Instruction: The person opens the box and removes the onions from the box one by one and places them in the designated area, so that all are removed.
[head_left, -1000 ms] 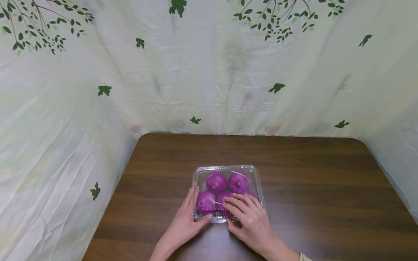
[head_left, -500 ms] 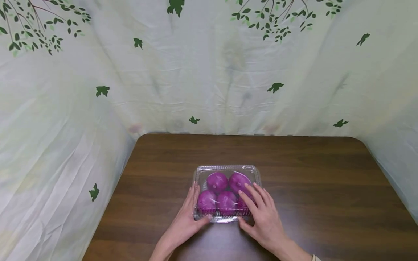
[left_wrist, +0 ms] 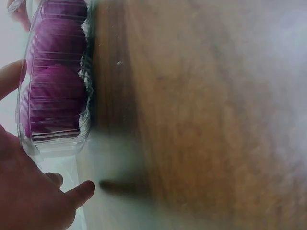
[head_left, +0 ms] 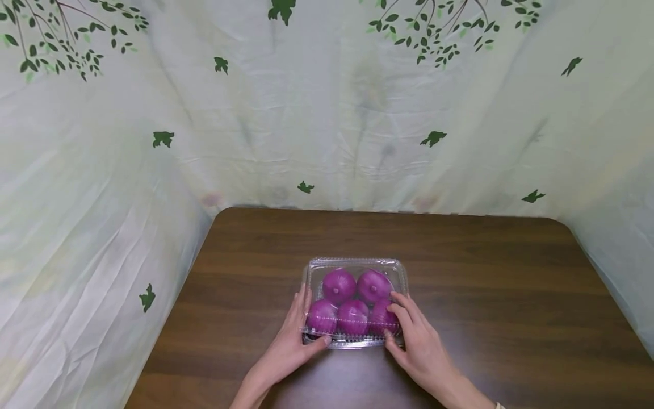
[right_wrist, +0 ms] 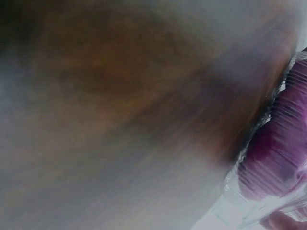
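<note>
A clear plastic clamshell container (head_left: 352,262) rests on the table, with several purple onions (head_left: 339,285) visible through its lid. My left hand (head_left: 291,341) holds the container's left side, fingers along the wall and thumb at the front left corner. At the front right corner, my right hand (head_left: 421,346) grips the lid's edge between thumb and bent fingers. The lid's front edge looks slightly raised. In the left wrist view, the thumb of the left hand (left_wrist: 29,187) touches the ridged plastic. Only a bit of the right hand (right_wrist: 283,221) shows in the right wrist view.
The brown wooden table (head_left: 490,284) extends to both sides of the container and behind it. A pale cloth (head_left: 327,113) printed with green leaves hangs behind the table and along its sides.
My right hand has moved right from above the front onions to the container's front right corner, where its fingers now bend round the edge. The left hand stays in place. The lid's front edge appears higher.
</note>
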Tool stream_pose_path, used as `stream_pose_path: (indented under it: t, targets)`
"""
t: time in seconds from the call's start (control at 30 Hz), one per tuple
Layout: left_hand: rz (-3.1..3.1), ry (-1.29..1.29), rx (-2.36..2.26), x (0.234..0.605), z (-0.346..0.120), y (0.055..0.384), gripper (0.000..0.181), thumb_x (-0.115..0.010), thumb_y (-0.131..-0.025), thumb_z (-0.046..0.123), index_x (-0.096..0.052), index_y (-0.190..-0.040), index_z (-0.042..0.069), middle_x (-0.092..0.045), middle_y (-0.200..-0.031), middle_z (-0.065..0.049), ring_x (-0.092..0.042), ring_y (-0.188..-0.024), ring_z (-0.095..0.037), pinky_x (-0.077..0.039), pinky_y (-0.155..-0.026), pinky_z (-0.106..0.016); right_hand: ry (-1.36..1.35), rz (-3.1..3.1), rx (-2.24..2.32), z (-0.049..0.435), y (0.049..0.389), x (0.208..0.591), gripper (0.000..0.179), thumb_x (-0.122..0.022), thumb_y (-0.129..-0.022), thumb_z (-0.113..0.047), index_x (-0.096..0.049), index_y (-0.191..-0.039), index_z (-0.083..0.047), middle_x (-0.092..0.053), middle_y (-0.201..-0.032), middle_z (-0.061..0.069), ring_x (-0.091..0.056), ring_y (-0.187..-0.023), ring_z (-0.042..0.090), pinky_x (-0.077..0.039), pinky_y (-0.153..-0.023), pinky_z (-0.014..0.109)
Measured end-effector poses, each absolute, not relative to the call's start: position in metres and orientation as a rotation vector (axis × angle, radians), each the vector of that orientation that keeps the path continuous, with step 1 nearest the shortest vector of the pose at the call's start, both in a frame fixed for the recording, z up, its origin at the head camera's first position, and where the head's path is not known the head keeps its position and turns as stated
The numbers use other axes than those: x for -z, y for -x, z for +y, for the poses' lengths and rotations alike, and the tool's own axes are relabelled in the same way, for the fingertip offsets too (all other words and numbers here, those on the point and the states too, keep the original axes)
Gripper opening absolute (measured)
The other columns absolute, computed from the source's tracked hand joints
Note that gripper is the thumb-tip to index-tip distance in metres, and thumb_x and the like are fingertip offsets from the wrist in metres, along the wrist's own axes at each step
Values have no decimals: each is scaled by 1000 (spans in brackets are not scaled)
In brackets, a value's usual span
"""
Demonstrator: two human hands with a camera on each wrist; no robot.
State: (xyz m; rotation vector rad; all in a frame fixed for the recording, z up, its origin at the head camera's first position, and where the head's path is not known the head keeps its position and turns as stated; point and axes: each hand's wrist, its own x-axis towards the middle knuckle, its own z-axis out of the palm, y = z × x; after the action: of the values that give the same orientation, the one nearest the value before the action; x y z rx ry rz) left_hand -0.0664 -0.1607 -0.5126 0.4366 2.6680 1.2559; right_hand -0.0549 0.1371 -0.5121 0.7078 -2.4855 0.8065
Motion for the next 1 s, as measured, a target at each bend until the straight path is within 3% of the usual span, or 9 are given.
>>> stream_pose_path:
  t: [0.13,0.27,0.37,0.47,0.6,0.83,1.0]
  targets:
    - [2659,-415,-1255,511,-165,68,108,-75,-83,48,-4,-160,20,5,-165,-3,3,-148,-31,-15,-110,-63,-764,-2433,-841,140,54,513,38,-53,-84,-6,-56,-122,-1,-50,-143,11,-53,-125,34,-40,-105,33]
    - [2641,-386,-1258,509,-169,68,109,-77,-81,43,-5,-159,21,4,-165,-3,3,-149,-29,-13,-111,-63,-804,-2434,-862,145,52,512,45,-50,-78,2,-56,-122,-1,-51,-143,10,-52,-125,36,-28,-110,22]
    - [2626,-364,-1263,509,-169,68,110,-78,-80,42,-2,-159,25,4,-165,-4,3,-149,-28,-13,-111,-62,-811,-2486,-853,149,52,505,49,-57,-73,7,-58,-121,-4,-51,-144,8,-52,-126,35,-38,-104,22]
    - [2614,-340,-1278,510,-168,66,109,-77,-81,41,-2,-159,26,5,-165,0,2,-149,-26,-15,-111,-61,-840,-2519,-837,154,54,494,54,-65,-67,8,-60,-119,-7,-53,-142,5,-54,-124,31,-49,-95,32]
    - [2597,-333,-1316,511,-167,64,106,-77,-82,40,-6,-159,22,7,-164,7,2,-149,-26,-16,-111,-61,-927,-2596,-884,165,62,476,60,-73,-64,4,-61,-121,-11,-53,-142,1,-54,-123,22,-51,-93,41]
    - [2593,-307,-1327,509,-165,63,105,-76,-83,41,-8,-160,18,5,-165,1,0,-148,-29,-16,-111,-62,-907,-2860,-1233,186,84,440,67,-80,-79,-12,-54,-136,-34,-45,-146,-14,-46,-128,12,-49,-94,46]
    - [2577,-296,-1366,509,-166,64,103,-77,-82,39,-13,-159,18,2,-164,6,-3,-148,-26,-19,-111,-62,-807,-2737,-1496,192,104,429,59,-74,-90,-23,-49,-143,-31,-48,-146,-7,-51,-128,18,-46,-100,37]
